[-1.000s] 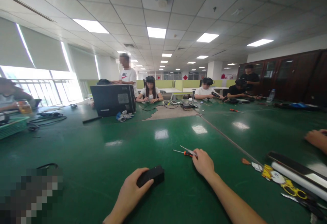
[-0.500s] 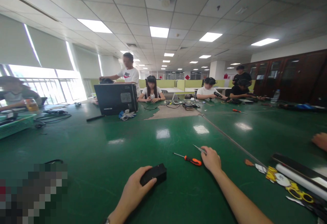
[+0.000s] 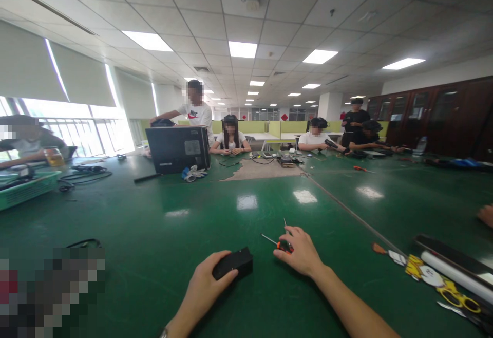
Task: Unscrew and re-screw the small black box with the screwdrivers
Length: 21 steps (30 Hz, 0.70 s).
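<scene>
Right hand point(image 3: 302, 256) closed over the orange-handled screwdriver point(image 3: 284, 246) on the worktop point(image 3: 154, 225) | left hand point(image 3: 202, 289) clamped on the black box point(image 3: 233, 263) just beside it | step: picking up the tool — next, lift and aim its tip at the box.

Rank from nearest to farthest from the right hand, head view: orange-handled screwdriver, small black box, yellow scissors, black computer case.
1. orange-handled screwdriver: under the right hand, touching its fingers.
2. small black box: just left of it, gripped by the left hand.
3. yellow scissors: far right, near the table edge.
4. black computer case: far across the table, upper left.
</scene>
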Available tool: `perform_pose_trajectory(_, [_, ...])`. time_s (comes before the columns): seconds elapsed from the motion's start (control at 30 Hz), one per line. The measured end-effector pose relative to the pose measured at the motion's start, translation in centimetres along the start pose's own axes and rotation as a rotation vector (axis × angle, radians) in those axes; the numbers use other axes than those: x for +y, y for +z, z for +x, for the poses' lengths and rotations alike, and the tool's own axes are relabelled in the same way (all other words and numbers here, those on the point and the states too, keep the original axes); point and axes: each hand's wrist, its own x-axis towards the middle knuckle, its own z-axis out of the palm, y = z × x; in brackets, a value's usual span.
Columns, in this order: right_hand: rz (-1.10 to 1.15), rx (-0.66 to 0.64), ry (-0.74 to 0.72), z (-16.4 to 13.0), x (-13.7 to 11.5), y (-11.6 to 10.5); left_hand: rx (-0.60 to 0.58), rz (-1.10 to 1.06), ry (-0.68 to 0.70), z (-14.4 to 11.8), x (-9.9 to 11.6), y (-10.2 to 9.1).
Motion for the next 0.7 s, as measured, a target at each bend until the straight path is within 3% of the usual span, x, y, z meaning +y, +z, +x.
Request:
perform_pose_trajectory(0.53, [-0.01,0.05,-0.015,-0.1,-0.4,0.1,0.028,0.021,-0.014,-0.1,-0.2,-0.6])
perform_pose_trajectory(0.7, [0.033,0.066,-0.043,-0.2,-0.5,0.1,0.087,0.064,-0.019,0.0,-0.1,-1.9])
